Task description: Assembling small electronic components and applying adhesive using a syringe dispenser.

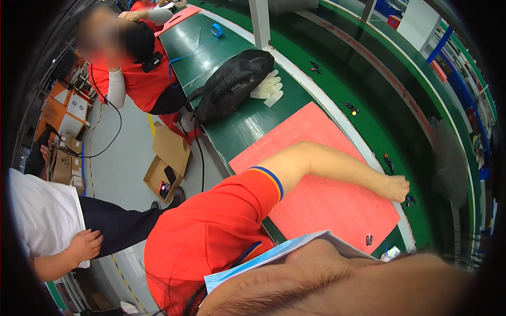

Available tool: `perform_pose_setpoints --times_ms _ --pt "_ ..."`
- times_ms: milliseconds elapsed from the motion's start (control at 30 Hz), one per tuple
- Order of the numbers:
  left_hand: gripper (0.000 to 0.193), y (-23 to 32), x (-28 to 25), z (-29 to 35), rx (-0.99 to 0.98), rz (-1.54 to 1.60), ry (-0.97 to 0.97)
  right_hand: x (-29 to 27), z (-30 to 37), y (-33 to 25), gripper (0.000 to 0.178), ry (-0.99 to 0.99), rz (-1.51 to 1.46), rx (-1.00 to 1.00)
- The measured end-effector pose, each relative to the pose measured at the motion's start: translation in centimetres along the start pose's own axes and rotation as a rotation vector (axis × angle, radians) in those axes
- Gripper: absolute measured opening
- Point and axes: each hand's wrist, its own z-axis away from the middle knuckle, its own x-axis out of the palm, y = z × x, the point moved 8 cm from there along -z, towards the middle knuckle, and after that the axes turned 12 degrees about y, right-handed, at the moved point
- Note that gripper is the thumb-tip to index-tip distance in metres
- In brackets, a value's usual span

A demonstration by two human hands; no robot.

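Note:
My left arm, in a red short sleeve, reaches across the pink mat (327, 210) on the workbench. My left hand (396, 188) hangs over the white edge strip beside the green conveyor belt (363, 137), its fingers curled in. Right by the fingertips is a small dark part (411, 200); whether they grip it or it lies on the belt is unclear. Further up the belt is another dark part (389, 163). Two small dark oblong pieces (369, 240) lie on the mat's near right corner. My right hand does not show.
A black mesh bag (232, 87) and pale finger cots (269, 88) lie beyond the mat. More parts (349, 108) sit along the belt. An open cardboard box (167, 163) is on the floor. One co-worker (132, 84) is further along the bench; another (58, 226) stands at left.

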Motion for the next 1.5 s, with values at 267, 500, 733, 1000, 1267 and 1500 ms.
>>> perform_pose_setpoints --times_ms 267,500,733,1000,1267,1500 --pt "0.014 -6.7 -3.7 1.1 -0.249 0.187 -0.099 2.2 2.4 -4.9 0.04 0.155 -0.246 -0.177" --pt "0.013 -10.9 -4.3 3.1 -0.506 0.277 -0.077 2.4 2.8 -5.9 0.046 0.131 -0.267 -0.149" --pt "0.009 -6.9 -1.1 2.5 -0.164 -0.119 -0.349 2.3 3.0 -6.2 0.046 0.089 -0.281 -0.134" --pt "0.013 -9.5 -6.8 2.5 -0.281 0.001 0.017 2.8 3.3 -6.7 0.046 0.066 -0.28 -0.157" --pt "0.01 -4.8 -8.5 10.9 -1.135 1.259 -0.187 3.9 3.8 -6.7 0.048 0.019 -0.231 -0.121" --pt "0.008 1.1 -8.2 15.7 -1.433 1.705 -0.396 9.2 7.4 -10.1 0.045 -0.204 -0.054 -0.523"
